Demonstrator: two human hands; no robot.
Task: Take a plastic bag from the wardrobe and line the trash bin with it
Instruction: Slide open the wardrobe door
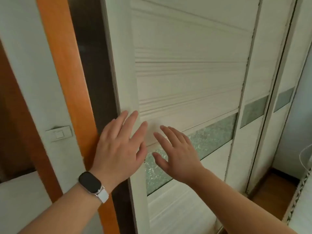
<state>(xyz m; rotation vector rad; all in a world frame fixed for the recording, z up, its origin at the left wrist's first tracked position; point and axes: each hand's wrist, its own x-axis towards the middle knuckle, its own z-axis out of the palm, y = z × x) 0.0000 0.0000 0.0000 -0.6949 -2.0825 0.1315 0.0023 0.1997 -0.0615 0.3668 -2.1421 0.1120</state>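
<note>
A white sliding wardrobe door (pixel 190 78) with ribbed panels and a frosted glass strip (pixel 212 137) fills the middle of the view. My left hand (pixel 119 147), with a dark watch on the wrist, lies flat with straight fingers against the door's left edge. My right hand (pixel 177 149) is flat on the door beside it, its fingers spread over the glass strip. A dark gap (pixel 94 65) shows along the door's left side. No plastic bag or trash bin is in view.
An orange wooden frame (pixel 67 78) runs down the left beside a wall with a white switch (pixel 59 133). More sliding door panels (pixel 263 102) stand to the right. Wooden floor (pixel 270 191) and a white wire (pixel 305 156) show at the lower right.
</note>
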